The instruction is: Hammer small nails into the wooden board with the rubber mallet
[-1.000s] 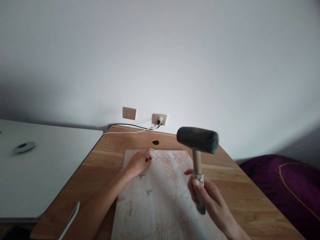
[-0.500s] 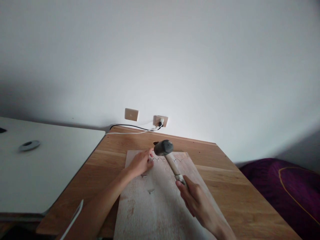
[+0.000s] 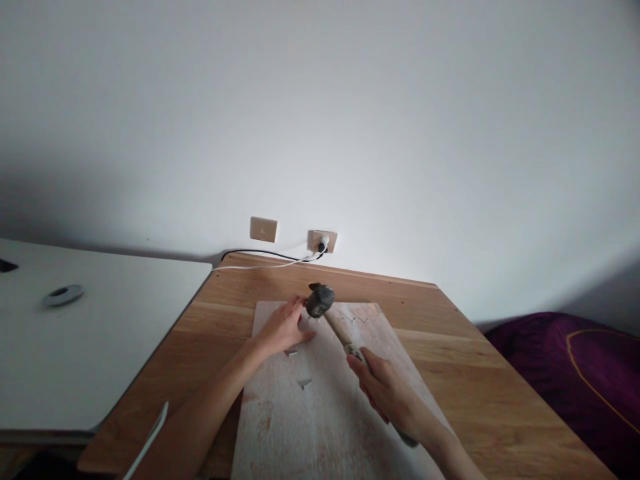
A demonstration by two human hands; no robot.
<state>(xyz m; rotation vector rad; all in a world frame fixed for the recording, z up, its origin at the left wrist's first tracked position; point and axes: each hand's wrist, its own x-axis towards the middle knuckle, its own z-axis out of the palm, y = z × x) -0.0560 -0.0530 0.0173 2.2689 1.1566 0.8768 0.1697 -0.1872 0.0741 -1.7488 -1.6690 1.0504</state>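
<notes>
My right hand [image 3: 383, 387] is closed round the handle of a hammer [image 3: 321, 301] with a dark, blunt head. The head hangs over the far part of a whitewashed wooden board [image 3: 280, 427]. Beside it on the left, my left hand [image 3: 285, 327] rests on the board, its thumb stretched away from the fingers. Some of those fingertips are hidden behind the hammer head. Several thin nails [image 3: 353, 319] stand in a row near the board's far edge. Closer in lie a small grey pile [image 3: 305, 384] and another small grey piece [image 3: 291, 353], too small to name surely.
The board lies on a wooden table [image 3: 450, 360] against a white wall. Cables [image 3: 270, 266] run along the table's back edge to a wall socket [image 3: 323, 241]. At left, a white tabletop [image 3: 45, 360] carries a grey ring [image 3: 63, 295]. A purple cushion-like thing [image 3: 545, 360] is at right.
The hammer head has come down and slightly left, closer to the board. My left thumb has moved apart from the fingers, which were bunched together before.
</notes>
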